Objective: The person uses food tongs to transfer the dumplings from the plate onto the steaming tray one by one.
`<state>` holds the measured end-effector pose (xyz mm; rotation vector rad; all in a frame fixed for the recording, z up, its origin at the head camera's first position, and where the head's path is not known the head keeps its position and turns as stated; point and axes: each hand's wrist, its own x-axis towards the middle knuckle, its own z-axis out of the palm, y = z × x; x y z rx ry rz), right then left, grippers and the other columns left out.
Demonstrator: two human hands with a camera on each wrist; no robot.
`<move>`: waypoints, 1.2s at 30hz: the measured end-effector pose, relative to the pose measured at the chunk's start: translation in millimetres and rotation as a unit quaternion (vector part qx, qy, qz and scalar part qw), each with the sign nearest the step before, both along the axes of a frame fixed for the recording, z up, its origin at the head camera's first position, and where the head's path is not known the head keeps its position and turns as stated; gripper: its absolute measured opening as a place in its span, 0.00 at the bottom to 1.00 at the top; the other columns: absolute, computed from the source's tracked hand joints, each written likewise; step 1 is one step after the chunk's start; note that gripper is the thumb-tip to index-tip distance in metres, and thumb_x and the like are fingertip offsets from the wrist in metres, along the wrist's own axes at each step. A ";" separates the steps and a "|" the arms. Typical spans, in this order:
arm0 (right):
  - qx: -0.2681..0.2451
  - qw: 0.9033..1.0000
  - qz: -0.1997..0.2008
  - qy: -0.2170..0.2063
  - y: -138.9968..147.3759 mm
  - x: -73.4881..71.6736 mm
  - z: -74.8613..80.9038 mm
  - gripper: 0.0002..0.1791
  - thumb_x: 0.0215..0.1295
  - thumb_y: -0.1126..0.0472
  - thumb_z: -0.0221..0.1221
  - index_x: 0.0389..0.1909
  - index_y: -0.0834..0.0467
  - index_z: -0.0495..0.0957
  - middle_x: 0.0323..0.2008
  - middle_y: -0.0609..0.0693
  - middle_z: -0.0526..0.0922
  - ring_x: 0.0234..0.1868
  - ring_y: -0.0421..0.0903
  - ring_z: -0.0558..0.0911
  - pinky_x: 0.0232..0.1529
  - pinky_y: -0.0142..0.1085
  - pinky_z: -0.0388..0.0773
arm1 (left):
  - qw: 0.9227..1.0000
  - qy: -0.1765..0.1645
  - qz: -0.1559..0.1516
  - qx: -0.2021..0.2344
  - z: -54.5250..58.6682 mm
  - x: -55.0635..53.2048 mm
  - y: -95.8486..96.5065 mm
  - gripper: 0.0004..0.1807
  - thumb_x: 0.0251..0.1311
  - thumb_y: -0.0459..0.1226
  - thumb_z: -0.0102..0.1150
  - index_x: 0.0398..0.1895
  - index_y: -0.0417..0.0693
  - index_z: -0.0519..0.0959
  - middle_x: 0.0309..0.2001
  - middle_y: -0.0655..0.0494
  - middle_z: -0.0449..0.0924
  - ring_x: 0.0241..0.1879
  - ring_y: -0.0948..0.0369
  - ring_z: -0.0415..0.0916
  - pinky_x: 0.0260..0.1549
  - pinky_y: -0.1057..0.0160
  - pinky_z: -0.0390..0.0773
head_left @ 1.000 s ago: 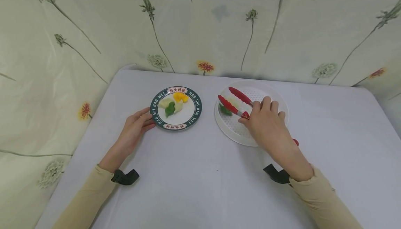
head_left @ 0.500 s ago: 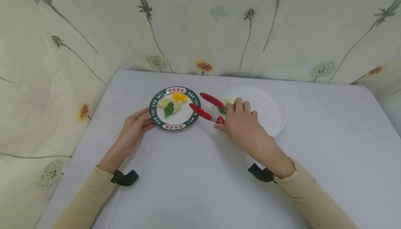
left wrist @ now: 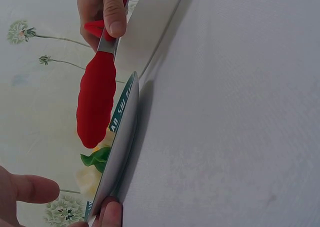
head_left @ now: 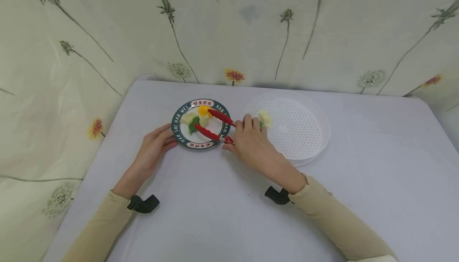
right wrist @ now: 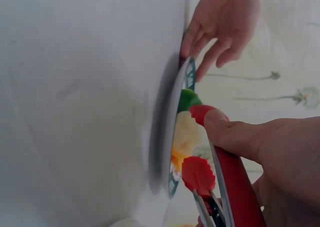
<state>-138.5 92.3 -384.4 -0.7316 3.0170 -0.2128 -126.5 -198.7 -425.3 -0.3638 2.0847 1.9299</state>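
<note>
My right hand (head_left: 254, 144) grips red-tipped tongs (head_left: 219, 116). Their tips stand apart over the right side of a round plate (head_left: 201, 145) with a green lettered rim. On the plate lie small dumpling-like pieces: a yellow piece (head_left: 204, 110), a green piece (head_left: 193, 126) and pale pieces (head_left: 188, 118). In the right wrist view, the tong tips flank a pale piece (right wrist: 187, 132); whether they touch it is unclear. My left hand (head_left: 152, 148) touches the plate's left edge, some fingers beneath the rim and the thumb (left wrist: 37, 188) held away from it.
Right of the plate stands a round white perforated tray (head_left: 297, 130). A pale piece (head_left: 265, 118) lies at its left side, with a bit of green beside it, partly behind my right hand. A white cloth (head_left: 215, 214) covers the table, and a flower-patterned backdrop (head_left: 215, 27) rises behind.
My right hand has carried the spread tongs left from above the white tray to over the plate. More of the tray shows now. My left hand stays at the plate's edge.
</note>
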 end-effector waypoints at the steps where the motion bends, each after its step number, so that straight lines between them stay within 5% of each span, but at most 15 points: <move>1: 0.000 1.000 0.002 0.002 -0.1 -0.5 -0.9 0.45 0.65 0.38 0.73 0.64 0.73 0.76 0.44 0.60 0.72 0.49 0.56 0.71 0.38 0.44 0.75 | 1.000 0.001 0.000 -0.001 -0.1 -0.1 0.0 0.33 0.86 0.42 0.43 0.88 0.43 0.53 0.78 0.39 0.67 0.60 0.66 0.77 0.63 0.77 0.83; 20: 0.026 0.998 0.040 0.037 -2.6 -7.5 -9.6 0.31 0.70 0.42 0.69 0.52 0.68 0.78 0.39 0.58 0.70 0.40 0.54 0.69 0.32 0.39 0.62 | 1.000 -0.005 0.003 0.005 0.6 0.3 0.9 0.34 0.85 0.41 0.43 0.88 0.43 0.52 0.77 0.37 0.67 0.60 0.66 0.77 0.64 0.76 0.82; 28: 0.042 0.998 0.035 0.032 -1.0 1.6 -5.2 0.33 0.70 0.41 0.70 0.51 0.70 0.79 0.40 0.60 0.73 0.42 0.55 0.72 0.33 0.42 0.75 | 1.000 -0.004 0.002 0.001 1.7 -0.3 1.9 0.33 0.86 0.41 0.43 0.88 0.43 0.52 0.78 0.38 0.66 0.62 0.64 0.76 0.64 0.76 0.82; 36: 0.047 0.998 0.032 0.018 -1.5 4.3 -6.9 0.35 0.73 0.45 0.68 0.64 0.70 0.75 0.50 0.64 0.75 0.50 0.60 0.74 0.40 0.49 0.85 | 1.000 -0.011 0.003 0.006 1.4 -1.8 1.1 0.34 0.85 0.41 0.44 0.88 0.43 0.52 0.78 0.38 0.66 0.60 0.65 0.77 0.64 0.76 0.82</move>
